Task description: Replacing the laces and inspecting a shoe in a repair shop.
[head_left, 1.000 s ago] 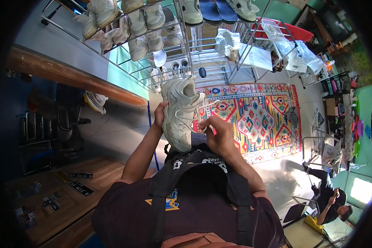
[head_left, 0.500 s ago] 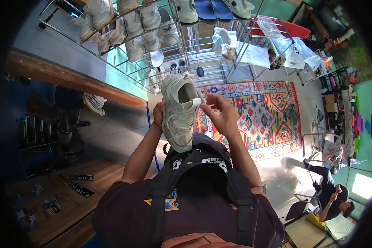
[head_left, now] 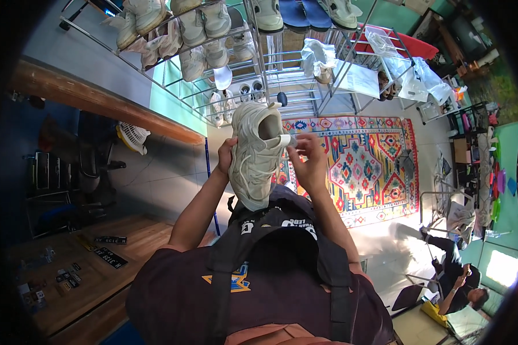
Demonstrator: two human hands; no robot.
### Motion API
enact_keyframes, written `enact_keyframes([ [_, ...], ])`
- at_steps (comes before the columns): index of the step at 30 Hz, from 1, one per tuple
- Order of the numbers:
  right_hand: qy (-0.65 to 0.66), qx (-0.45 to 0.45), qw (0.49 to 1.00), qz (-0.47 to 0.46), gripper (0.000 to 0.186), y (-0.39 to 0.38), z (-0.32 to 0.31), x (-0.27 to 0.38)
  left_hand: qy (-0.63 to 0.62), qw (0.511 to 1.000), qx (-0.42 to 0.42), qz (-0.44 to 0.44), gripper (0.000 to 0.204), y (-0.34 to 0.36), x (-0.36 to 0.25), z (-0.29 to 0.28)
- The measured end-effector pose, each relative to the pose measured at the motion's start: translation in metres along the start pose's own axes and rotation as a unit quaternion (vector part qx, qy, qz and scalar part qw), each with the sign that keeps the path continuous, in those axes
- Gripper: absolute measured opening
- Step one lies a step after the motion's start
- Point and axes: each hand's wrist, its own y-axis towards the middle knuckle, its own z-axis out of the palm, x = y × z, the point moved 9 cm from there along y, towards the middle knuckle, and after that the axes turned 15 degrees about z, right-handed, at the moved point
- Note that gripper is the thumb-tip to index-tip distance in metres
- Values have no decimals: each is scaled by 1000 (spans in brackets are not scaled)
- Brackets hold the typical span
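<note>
An off-white lace-up sneaker [head_left: 252, 164] is held up in front of my chest, its toe pointing down toward me and its opening facing up and right. My left hand [head_left: 227, 155] grips it along the left side. A small white strip [head_left: 285, 140] shows at the right edge of the shoe's collar. Right beside that strip, my right hand [head_left: 309, 164] has thumb and fingers drawn together in a pinch. Whatever lies between those fingertips is too small to make out.
Metal racks [head_left: 259, 57] with several pale shoes and blue slippers [head_left: 305, 14] stand ahead. A patterned rug [head_left: 357, 167] covers the floor at right. At lower left is a wooden table [head_left: 132, 247] bearing plates and small parts. A seated person [head_left: 457, 276] is at far right.
My right hand's fingers have drawn closer together beside the white strip at the collar. The sneaker stays in my left hand, with the view shifted slightly.
</note>
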Motion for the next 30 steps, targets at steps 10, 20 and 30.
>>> enact_keyframes([
  [10,-263,-113,924,-252,24,-11,4,23,-11,999,-19,-36,65,-1,5,24],
  [20,-245,76,941,-222,29,-5,-22,39,-16,998,-56,-31,65,-4,4,-2],
  [30,-284,29,903,-320,20,-24,52,41,4,998,-6,-57,65,3,12,18],
])
